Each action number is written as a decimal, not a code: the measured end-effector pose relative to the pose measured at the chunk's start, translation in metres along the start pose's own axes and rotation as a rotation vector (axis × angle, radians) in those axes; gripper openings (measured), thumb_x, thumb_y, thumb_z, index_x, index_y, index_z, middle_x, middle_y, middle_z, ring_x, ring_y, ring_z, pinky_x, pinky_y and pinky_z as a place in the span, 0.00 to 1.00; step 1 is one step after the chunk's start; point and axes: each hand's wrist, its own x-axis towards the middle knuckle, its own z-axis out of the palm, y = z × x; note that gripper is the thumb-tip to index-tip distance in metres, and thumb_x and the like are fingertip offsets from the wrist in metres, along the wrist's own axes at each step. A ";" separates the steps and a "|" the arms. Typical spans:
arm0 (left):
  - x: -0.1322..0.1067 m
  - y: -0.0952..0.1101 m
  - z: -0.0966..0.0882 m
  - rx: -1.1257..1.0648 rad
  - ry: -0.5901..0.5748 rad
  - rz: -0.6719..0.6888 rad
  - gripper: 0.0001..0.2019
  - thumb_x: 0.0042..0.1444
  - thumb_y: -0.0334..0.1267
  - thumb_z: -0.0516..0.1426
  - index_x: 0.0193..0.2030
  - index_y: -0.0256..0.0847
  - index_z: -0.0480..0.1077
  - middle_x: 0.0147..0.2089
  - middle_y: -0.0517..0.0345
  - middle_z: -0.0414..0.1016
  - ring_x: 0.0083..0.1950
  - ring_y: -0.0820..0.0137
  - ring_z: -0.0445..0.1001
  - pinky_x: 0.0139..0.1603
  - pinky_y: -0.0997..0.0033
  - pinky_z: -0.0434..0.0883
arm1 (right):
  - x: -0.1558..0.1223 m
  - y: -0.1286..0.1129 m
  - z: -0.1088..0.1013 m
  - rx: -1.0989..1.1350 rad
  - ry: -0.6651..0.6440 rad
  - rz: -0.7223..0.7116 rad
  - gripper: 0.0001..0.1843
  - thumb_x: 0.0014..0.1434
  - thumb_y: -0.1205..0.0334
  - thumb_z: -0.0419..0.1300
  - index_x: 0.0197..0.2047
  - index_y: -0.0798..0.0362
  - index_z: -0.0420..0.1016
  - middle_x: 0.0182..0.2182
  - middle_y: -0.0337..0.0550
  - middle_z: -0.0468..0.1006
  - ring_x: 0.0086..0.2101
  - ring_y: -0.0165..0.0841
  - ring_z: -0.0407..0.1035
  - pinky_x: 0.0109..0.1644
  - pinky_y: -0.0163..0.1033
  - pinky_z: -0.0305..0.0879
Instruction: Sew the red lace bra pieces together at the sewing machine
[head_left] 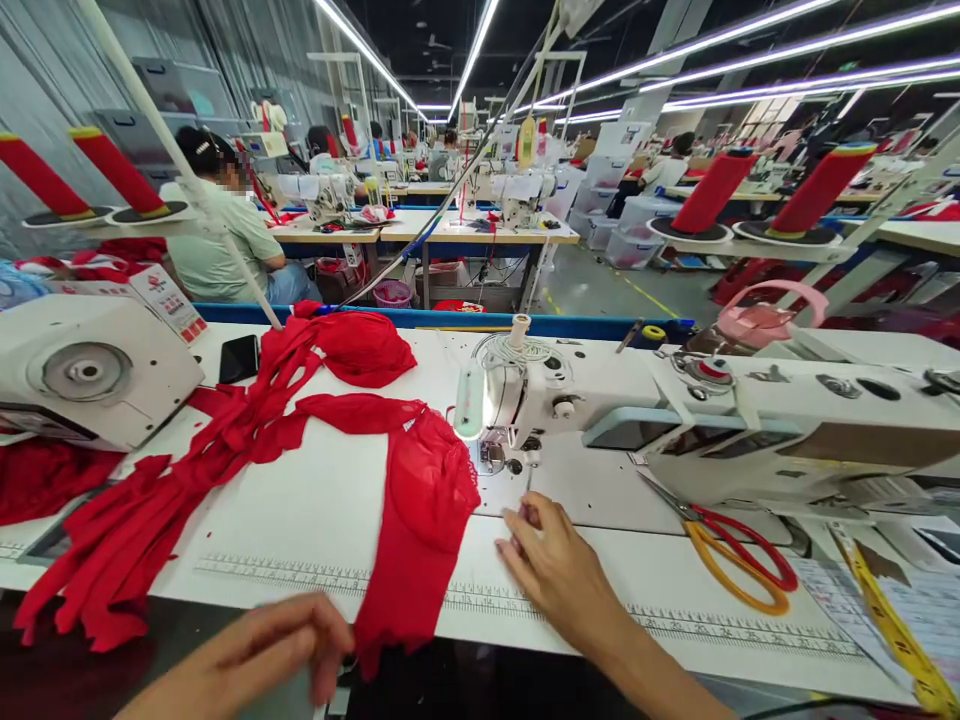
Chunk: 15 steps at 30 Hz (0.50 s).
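Note:
My right hand [559, 565] is beside the needle area of a white sewing machine [600, 385], thumb and fingers pinched together. A thin metal rod [529, 478] shows just above the fingertips; whether they grip it I cannot tell. At the table's front edge my left hand [277, 645] hangs with loosely bent fingers and nothing visible in them. Close to its right lies a red bra cup piece with lace trim [431, 480], its lower cloth hanging over the edge. The cup reaches near the presser foot [491, 457]. Strips join it to a heap of red bra pieces [247, 430] on the left.
Scissors with red and orange handles [739, 560] lie right of my right hand. Further right are a yellow tape measure [885, 620] and written paper [847, 610]. A phone [238, 359] and another machine head [90, 370] are left. A co-worker [225, 230] sits beyond the table.

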 end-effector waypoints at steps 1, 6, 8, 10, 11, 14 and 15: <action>0.017 0.017 -0.007 0.098 0.035 0.046 0.21 0.64 0.59 0.49 0.41 0.46 0.74 0.36 0.59 0.76 0.42 0.65 0.74 0.48 0.69 0.71 | -0.006 0.008 0.003 -0.051 0.029 -0.006 0.16 0.69 0.63 0.49 0.48 0.58 0.77 0.45 0.58 0.73 0.40 0.40 0.72 0.41 0.42 0.76; 0.120 0.056 -0.042 0.498 0.604 0.359 0.15 0.64 0.47 0.52 0.41 0.39 0.73 0.41 0.55 0.76 0.44 0.65 0.73 0.41 0.72 0.70 | -0.036 0.059 -0.007 -0.235 0.093 0.048 0.17 0.68 0.67 0.46 0.48 0.56 0.75 0.44 0.55 0.73 0.40 0.40 0.72 0.36 0.40 0.74; 0.153 0.062 -0.057 0.534 0.656 0.407 0.14 0.59 0.43 0.58 0.45 0.35 0.72 0.49 0.51 0.74 0.53 0.62 0.70 0.51 0.69 0.69 | -0.040 0.072 -0.016 -0.342 0.061 0.066 0.17 0.66 0.69 0.46 0.45 0.54 0.76 0.43 0.55 0.75 0.39 0.42 0.71 0.34 0.42 0.72; 0.176 0.068 -0.070 0.566 0.649 0.424 0.14 0.54 0.40 0.62 0.41 0.31 0.73 0.48 0.50 0.74 0.55 0.61 0.69 0.54 0.66 0.69 | -0.037 0.073 -0.023 -0.421 0.049 0.071 0.17 0.65 0.70 0.48 0.45 0.53 0.77 0.44 0.56 0.76 0.40 0.45 0.71 0.38 0.48 0.72; 0.183 0.071 -0.076 0.581 0.634 0.427 0.12 0.54 0.40 0.63 0.38 0.31 0.73 0.44 0.52 0.74 0.53 0.63 0.70 0.54 0.66 0.69 | -0.033 0.068 -0.025 -0.410 0.061 0.063 0.16 0.65 0.70 0.49 0.46 0.53 0.77 0.44 0.56 0.76 0.42 0.46 0.71 0.40 0.50 0.72; 0.186 0.077 -0.089 0.633 0.564 0.427 0.11 0.59 0.39 0.60 0.32 0.33 0.72 0.34 0.60 0.73 0.40 0.70 0.73 0.47 0.68 0.72 | -0.016 0.037 -0.024 -0.155 0.088 -0.003 0.14 0.67 0.67 0.51 0.52 0.53 0.73 0.44 0.54 0.76 0.43 0.44 0.71 0.45 0.50 0.73; 0.183 0.079 -0.091 0.653 0.541 0.428 0.11 0.62 0.40 0.58 0.33 0.33 0.71 0.32 0.62 0.72 0.37 0.72 0.73 0.44 0.68 0.72 | -0.008 0.024 -0.022 -0.041 0.069 -0.026 0.14 0.67 0.67 0.51 0.53 0.53 0.72 0.44 0.52 0.76 0.43 0.42 0.71 0.44 0.48 0.74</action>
